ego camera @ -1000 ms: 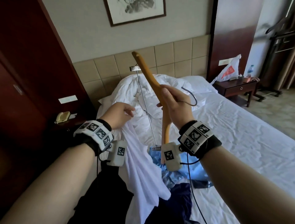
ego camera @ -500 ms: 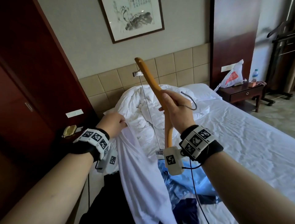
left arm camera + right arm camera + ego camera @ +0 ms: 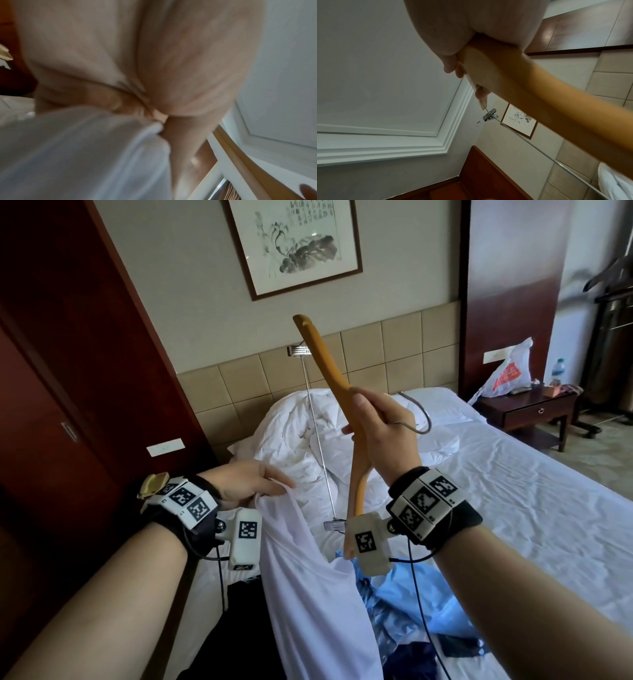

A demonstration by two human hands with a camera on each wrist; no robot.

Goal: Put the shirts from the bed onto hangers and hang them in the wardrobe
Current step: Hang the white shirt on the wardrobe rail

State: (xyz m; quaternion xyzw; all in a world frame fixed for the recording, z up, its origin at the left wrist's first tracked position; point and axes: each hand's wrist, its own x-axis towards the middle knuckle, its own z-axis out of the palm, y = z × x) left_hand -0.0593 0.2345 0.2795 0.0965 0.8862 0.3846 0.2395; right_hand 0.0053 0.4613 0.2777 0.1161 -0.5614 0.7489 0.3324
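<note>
A: Hotel room; white bed [image 3: 513, 508] is my landmark. State of the hands?

B: Right hand [image 3: 383, 436] is wrapped around the neck of the wooden hanger [image 3: 329, 378], held upright above the bed's middle. Left hand [image 3: 246, 484] pinches the white shirt [image 3: 308, 594] by its top edge, at the bed's near side.

A: Change?

B: In the last second the shirt has come up off the bed and now hangs free, close beside the hanger. Likely next: thread it on. Blue shirt [image 3: 411, 604] and dark clothes [image 3: 418, 659] lie at the foot, not yet hung.
</note>
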